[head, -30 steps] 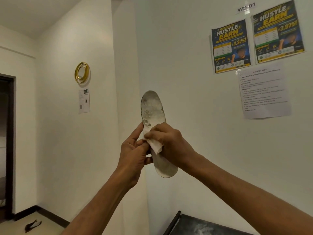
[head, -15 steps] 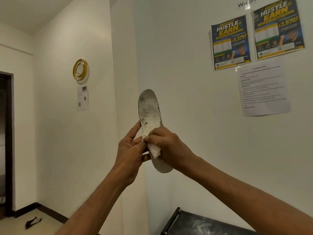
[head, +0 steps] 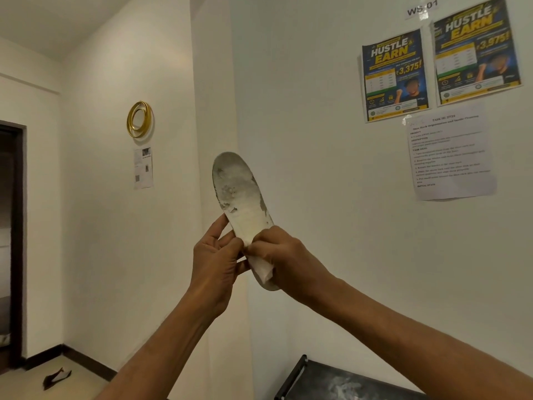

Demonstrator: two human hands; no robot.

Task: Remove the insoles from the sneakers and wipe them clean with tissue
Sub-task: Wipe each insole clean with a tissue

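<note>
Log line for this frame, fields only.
step: wiping insole | left hand: holds insole | right hand: grips tissue against its lower half | upper part: stained

Cream walls meet at a projecting corner under a pale ceiling. On the left wall hangs a gold ring ornament with a small printed paper just below it. The right wall carries a "WS 01" label, two blue-and-yellow "Hustle & Earn" posters side by side, and a typed sheet beneath them. A dark doorway stands at far left. Dark skirting edges the light floor, where a small dark scrap lies. A black surface shows at the bottom.
</note>
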